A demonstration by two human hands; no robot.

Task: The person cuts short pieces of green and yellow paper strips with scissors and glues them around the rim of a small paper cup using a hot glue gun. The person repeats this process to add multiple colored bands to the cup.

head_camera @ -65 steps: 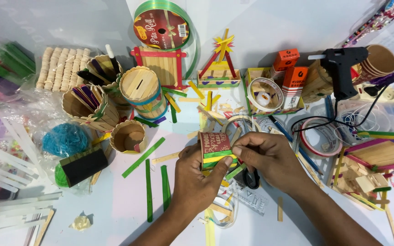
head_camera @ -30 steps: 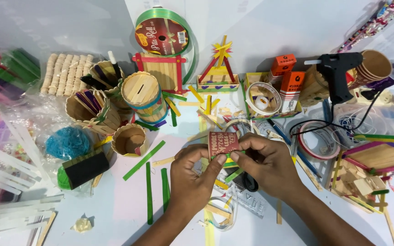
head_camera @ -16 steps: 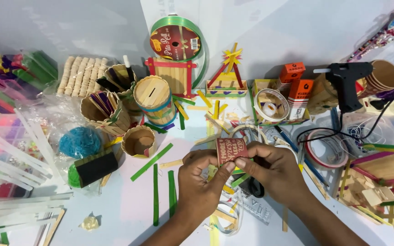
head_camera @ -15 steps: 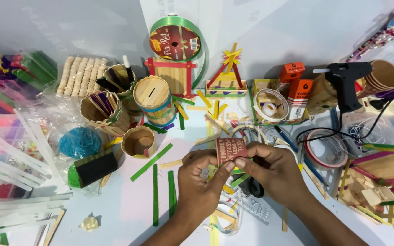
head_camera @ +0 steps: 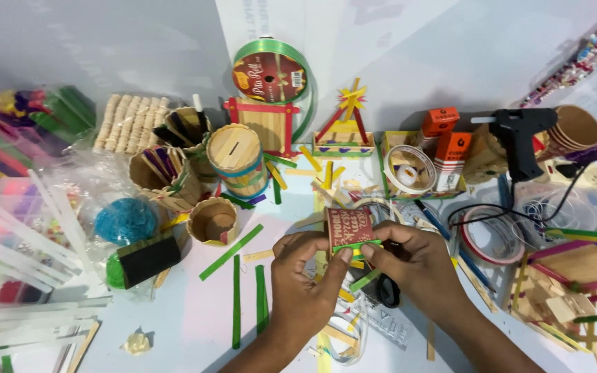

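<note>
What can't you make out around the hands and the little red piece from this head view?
- Red piece: lower edge hidden by both hands' fingertips and a green stick.
- Left hand, right hand: palms face away.
- Black object: mostly covered by the right hand.
- Wooden frame: cut off at the right edge.

orange boxes [head_camera: 447,141] back right, red round spool label [head_camera: 269,76]

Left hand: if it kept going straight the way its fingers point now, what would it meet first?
The left hand points up and right, already touching the small red-brown card. Past that, probably the roll of white tape in the yellow tray, though depth is unclear.
</note>
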